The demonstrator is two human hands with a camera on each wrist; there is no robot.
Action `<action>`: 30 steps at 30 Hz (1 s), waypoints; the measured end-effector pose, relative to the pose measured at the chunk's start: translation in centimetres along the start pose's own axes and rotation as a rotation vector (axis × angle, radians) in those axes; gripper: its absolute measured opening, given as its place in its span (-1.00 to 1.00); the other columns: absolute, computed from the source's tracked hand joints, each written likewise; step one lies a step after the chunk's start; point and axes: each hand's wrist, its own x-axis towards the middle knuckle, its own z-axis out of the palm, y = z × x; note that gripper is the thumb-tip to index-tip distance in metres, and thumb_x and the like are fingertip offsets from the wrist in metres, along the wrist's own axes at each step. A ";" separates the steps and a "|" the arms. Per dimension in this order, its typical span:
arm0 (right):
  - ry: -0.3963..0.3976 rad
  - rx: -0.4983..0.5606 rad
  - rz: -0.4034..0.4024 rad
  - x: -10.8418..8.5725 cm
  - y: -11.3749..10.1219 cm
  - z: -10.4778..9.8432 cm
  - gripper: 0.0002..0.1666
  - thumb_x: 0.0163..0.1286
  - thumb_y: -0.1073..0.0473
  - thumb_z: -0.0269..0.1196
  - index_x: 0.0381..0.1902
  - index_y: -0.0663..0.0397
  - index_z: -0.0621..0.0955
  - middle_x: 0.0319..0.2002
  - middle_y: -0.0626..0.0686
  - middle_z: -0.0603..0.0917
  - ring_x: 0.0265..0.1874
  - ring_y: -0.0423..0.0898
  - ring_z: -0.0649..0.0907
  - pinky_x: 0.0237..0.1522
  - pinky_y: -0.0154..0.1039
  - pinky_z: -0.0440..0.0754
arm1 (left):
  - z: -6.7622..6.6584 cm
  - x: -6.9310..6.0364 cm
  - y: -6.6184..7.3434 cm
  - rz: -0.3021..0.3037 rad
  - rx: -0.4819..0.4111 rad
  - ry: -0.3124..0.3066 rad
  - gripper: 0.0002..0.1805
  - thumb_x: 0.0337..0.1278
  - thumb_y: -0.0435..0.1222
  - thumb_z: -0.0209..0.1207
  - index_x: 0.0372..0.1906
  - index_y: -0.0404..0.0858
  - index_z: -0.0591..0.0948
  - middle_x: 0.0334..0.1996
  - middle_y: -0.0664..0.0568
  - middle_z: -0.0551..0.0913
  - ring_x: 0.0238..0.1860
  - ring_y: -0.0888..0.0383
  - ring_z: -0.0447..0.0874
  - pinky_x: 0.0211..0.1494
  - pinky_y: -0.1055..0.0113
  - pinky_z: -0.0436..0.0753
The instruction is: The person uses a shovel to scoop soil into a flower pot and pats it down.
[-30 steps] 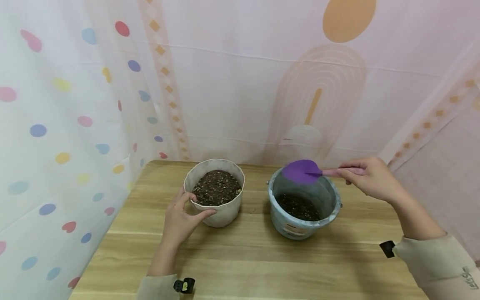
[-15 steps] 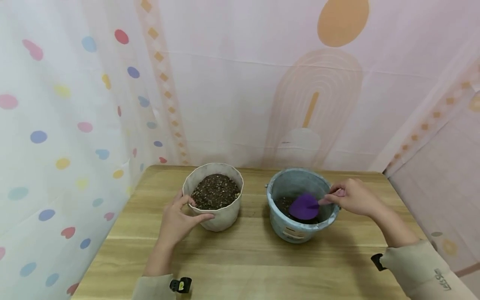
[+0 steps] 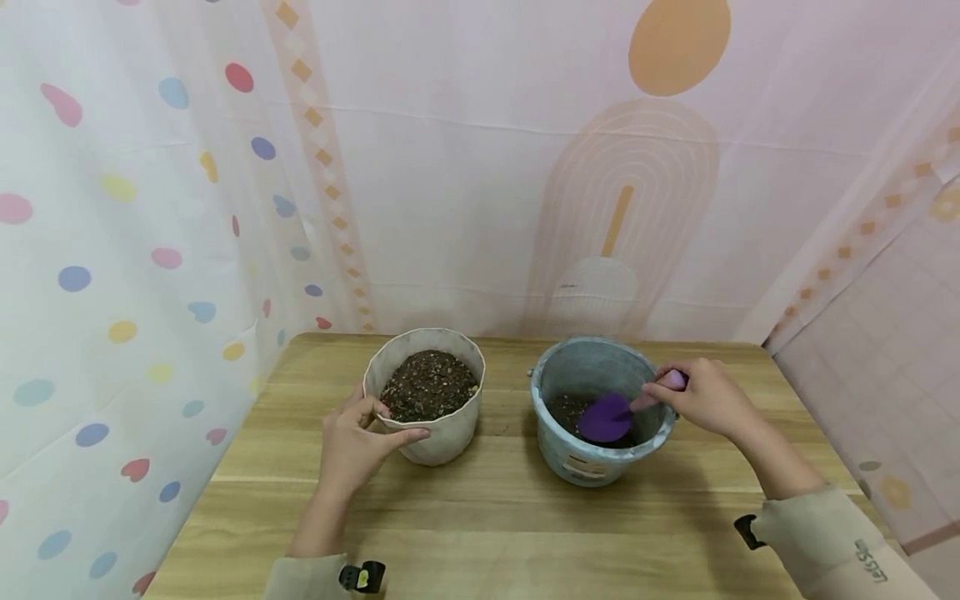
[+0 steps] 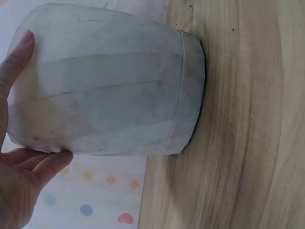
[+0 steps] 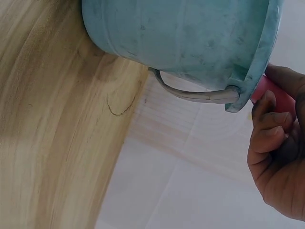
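A whitish flower pot (image 3: 442,437) holding dark soil (image 3: 429,385) stands left of centre on the table. My left hand (image 3: 354,442) grips its near left rim, thumb along the front and fingers at the side; the left wrist view shows the pot's ribbed wall (image 4: 114,81) beside that hand. To the right is a blue bucket (image 3: 577,462) with some soil low inside. My right hand (image 3: 705,396) holds a purple hand trowel (image 3: 606,418) by its pink handle, over the bucket's right rim. The blade lies down in the bucket at the soil; its tip is hard to make out.
The wooden table (image 3: 480,550) runs back to a patterned curtain (image 3: 450,208) close behind the pot and bucket. The bucket's carrying handle (image 5: 195,94) hangs down on its outer side. A gap of bare wood separates the two containers.
My right hand has come down, taking the trowel from above the bucket's rim into it, and its handle now tilts up more. The left hand keeps its grip on the pot.
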 end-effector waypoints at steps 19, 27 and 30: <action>0.098 -0.025 0.076 -0.2 -1.1 0.0 -0.19 0.39 -0.18 0.34 0.28 0.41 0.50 -0.31 0.23 0.76 -0.47 0.03 0.69 -0.46 -0.05 0.63 | -1.3 1.3 2.1 0.122 -0.019 -0.004 -0.43 -0.78 -0.22 0.77 -0.62 -0.15 0.52 0.19 -0.39 0.57 -0.49 0.27 0.46 -0.42 0.67 0.42; 0.659 -0.014 -0.085 -1.1 -3.6 0.6 -0.64 0.30 0.20 0.41 0.00 0.28 0.68 -0.75 -0.07 0.51 -0.78 -0.33 0.33 -0.72 -0.40 0.28 | -3.0 2.2 4.5 0.152 -0.027 -0.095 -0.44 -0.71 -0.21 0.75 -0.62 -0.19 0.52 -0.10 -0.26 0.73 -0.27 0.05 0.67 -0.28 0.74 0.47; 0.478 0.062 -0.252 -1.5 -5.0 1.0 -0.79 0.30 0.30 0.38 -0.11 0.24 0.73 -0.65 -0.14 0.61 -0.73 -0.38 0.40 -0.68 -0.43 0.38 | -3.6 2.2 5.2 0.151 -0.050 -0.118 -0.45 -0.69 -0.21 0.75 -0.60 -0.22 0.54 0.27 -0.31 0.54 0.16 -0.18 0.63 0.02 0.65 0.55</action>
